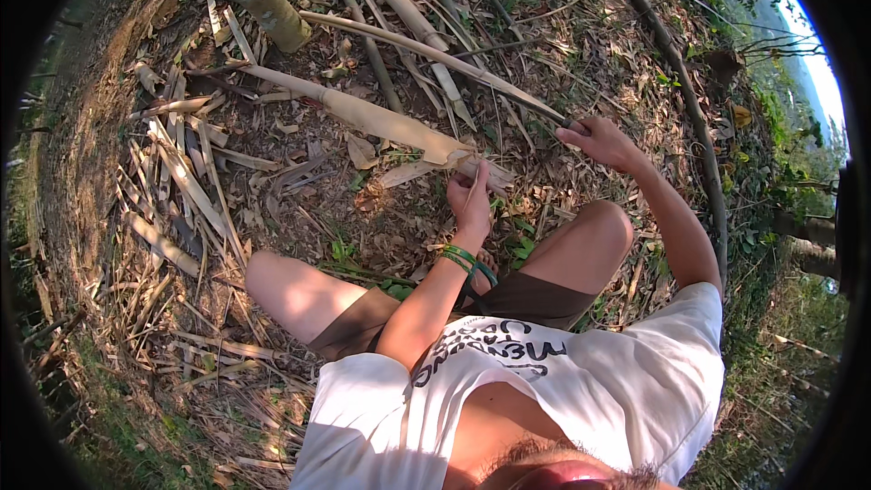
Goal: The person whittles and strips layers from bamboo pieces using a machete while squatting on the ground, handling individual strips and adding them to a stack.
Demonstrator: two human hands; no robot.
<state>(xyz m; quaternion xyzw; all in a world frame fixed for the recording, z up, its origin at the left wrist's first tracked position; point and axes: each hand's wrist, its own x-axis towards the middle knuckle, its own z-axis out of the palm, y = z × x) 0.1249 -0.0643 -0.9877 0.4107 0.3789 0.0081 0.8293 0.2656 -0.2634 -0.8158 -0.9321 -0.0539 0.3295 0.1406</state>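
Leafy ground (299, 209); bamboo (386, 120) in left hand (469, 202).

The brown ground (259, 223) is strewn with dry leaves (362, 152). Split strips (192, 183) lie heaped on its left, a short pale stick (161, 243) beside them; poles (399, 0) lie at the far side, and a long branch (655, 23) runs along the right.

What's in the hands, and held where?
Left hand: a broad split bamboo culm, by its near end. Right hand: a long bamboo strip, apparently by its near end.
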